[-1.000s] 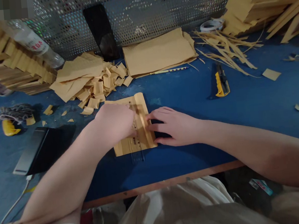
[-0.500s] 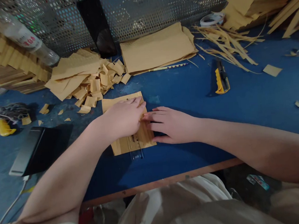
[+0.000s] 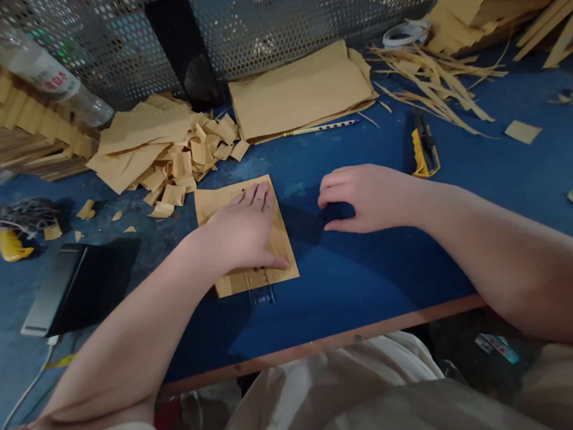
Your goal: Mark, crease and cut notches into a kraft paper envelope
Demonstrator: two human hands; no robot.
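Observation:
My left hand (image 3: 240, 232) lies flat, fingers stretched and thumb spread, pressing a clear ruler (image 3: 261, 293) onto a piece of brown kraft paper (image 3: 284, 248). Most of the ruler is under the palm; its near end sticks out past the paper's lower edge. To the right of the paper, my right hand (image 3: 365, 196) hovers over the blue table with fingers curved and thumb apart. Nothing shows between its fingers. A yellow and black utility knife (image 3: 424, 148) lies beyond the right wrist.
Behind the paper are small cut paper pieces (image 3: 182, 164), a stack of kraft sheets (image 3: 300, 93) and a pencil (image 3: 324, 129). Paper strips (image 3: 436, 88) and a tape roll (image 3: 406, 34) lie at back right. A phone (image 3: 184, 50) leans on the mesh; a black power bank (image 3: 67, 288) sits left.
My right hand has left the paper's right edge and moved right and away from me. My left hand stays on the ruler, its thumb now spread towards the near right.

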